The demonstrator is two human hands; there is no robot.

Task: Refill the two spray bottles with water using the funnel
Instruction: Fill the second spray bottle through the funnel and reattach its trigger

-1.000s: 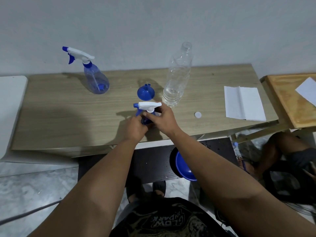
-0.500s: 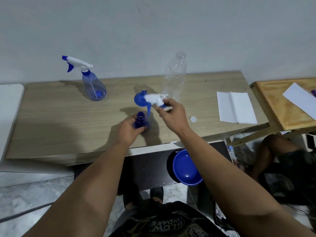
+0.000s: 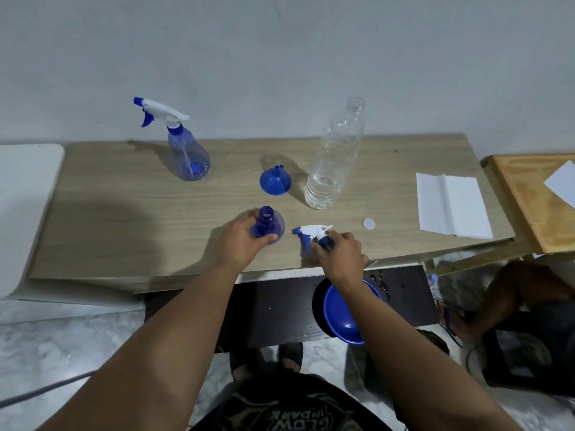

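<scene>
Head view: my left hand [image 3: 245, 244] is wrapping the open spray bottle [image 3: 267, 227], steadying it upright, while my right hand [image 3: 340, 255] is pinching the trigger head [image 3: 312, 233] down onto the table [image 3: 124, 213], clearing the neck for the funnel [image 3: 273, 181] just behind.

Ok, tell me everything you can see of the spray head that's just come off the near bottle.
The spray head is white plastic with a blue nozzle tip, blue trigger and blue screw collar. It lies on its side on the wooden table, near the front edge, nozzle pointing left toward the open bottle. The right hand grips its collar end, covering that part; any dip tube is hidden. It touches nothing else.
</scene>
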